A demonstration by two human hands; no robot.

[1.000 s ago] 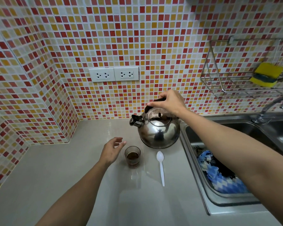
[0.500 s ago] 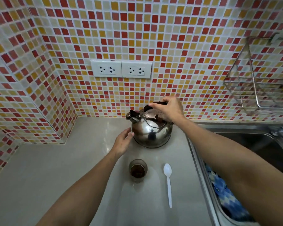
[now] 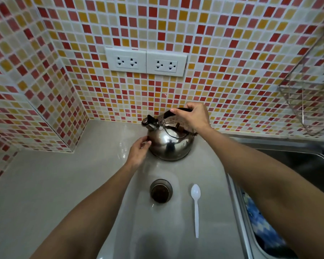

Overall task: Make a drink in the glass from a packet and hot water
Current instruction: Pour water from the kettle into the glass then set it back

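On the grey bench (image 3: pixel 45 184) against the tiled wall stands a steel kettle (image 3: pixel 169 144); the right hand (image 3: pixel 192 116) has its fingers clamped on the black handle, while the left hand (image 3: pixel 138 151) touches the kettle's side with fingers loosely apart. Nearer the person, the glass (image 3: pixel 161 191) holds dark powder, with a white plastic spoon (image 3: pixel 196 206) lying just beside it to the right.

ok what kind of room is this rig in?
Most likely a home kitchen: a mosaic-tiled backsplash over a countertop, a stainless sink at the right with a wire rack above it, and a steel kettle beside the wall sockets.
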